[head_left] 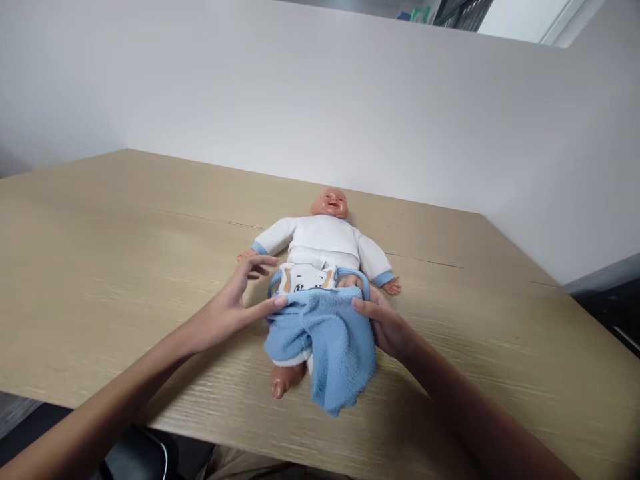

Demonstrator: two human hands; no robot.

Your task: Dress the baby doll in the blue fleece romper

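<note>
We saw the doll (pixel 325 235) on its back on the tabletop (pixel 150 267), with its head toward the far edge and its legs by the near edge, likely so its legs were easy to reach. The blue pants (pixel 340 347) lay over its legs. Our right hand (pixel 393 330) gripped them at the waist, thumb on top and fingers tucked behind, beside a blue strap (pixel 367 288), perhaps so the cloth would not slip. Our left hand (pixel 233 301) was open: its thumb rested on the other side of the waist, maybe to keep it flat, and its fingers spread in the air. The white flap (pixel 307 275) with a face on it lay between our hands. One bare foot (pixel 286 381) poked out, but loose cloth hid the other, so we could not tell where it was.
</note>
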